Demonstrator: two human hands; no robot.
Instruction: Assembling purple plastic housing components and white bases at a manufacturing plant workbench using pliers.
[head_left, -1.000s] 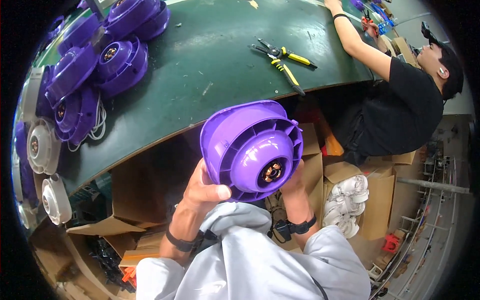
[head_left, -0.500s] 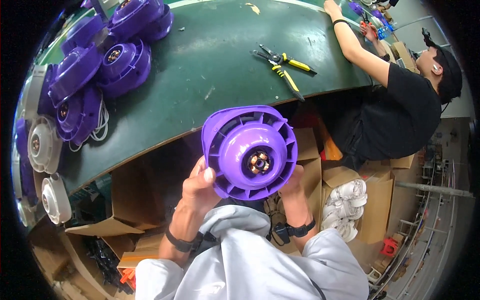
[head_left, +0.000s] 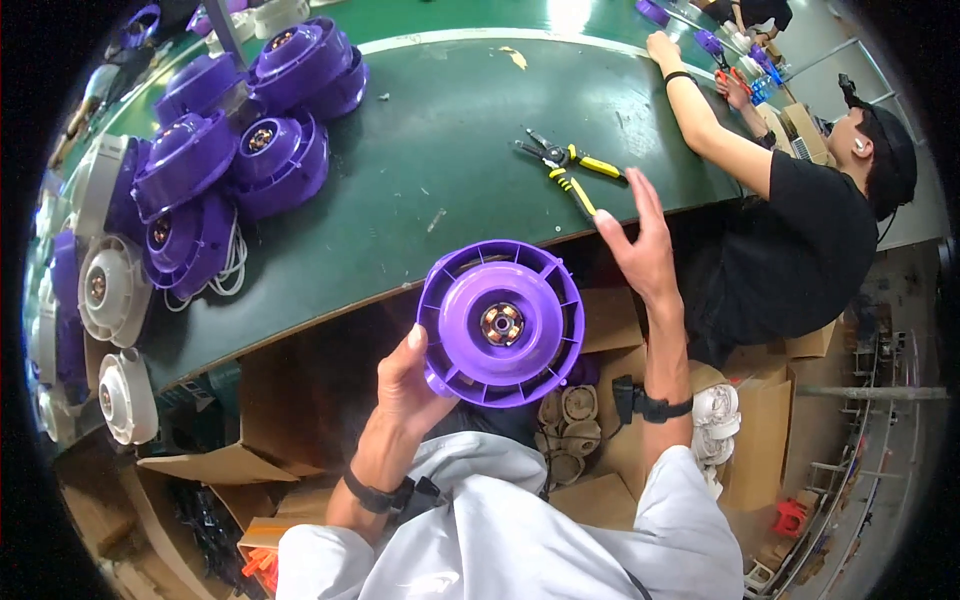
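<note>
The view comes from the wearer's head, through the left of two side-by-side fisheye lenses; it faces down and forward, upright and unmirrored; the wearer's grey shirt fills the bottom, very near the lens; the left hand, the purple housing and the right hand sit a little farther off, around the centre; the near edge of the green surface slants up from lower left to upper right; a pale strip bows across its far part; the co-worker, seen from above, is by its right end; black rounds off the corners of the view.
</note>
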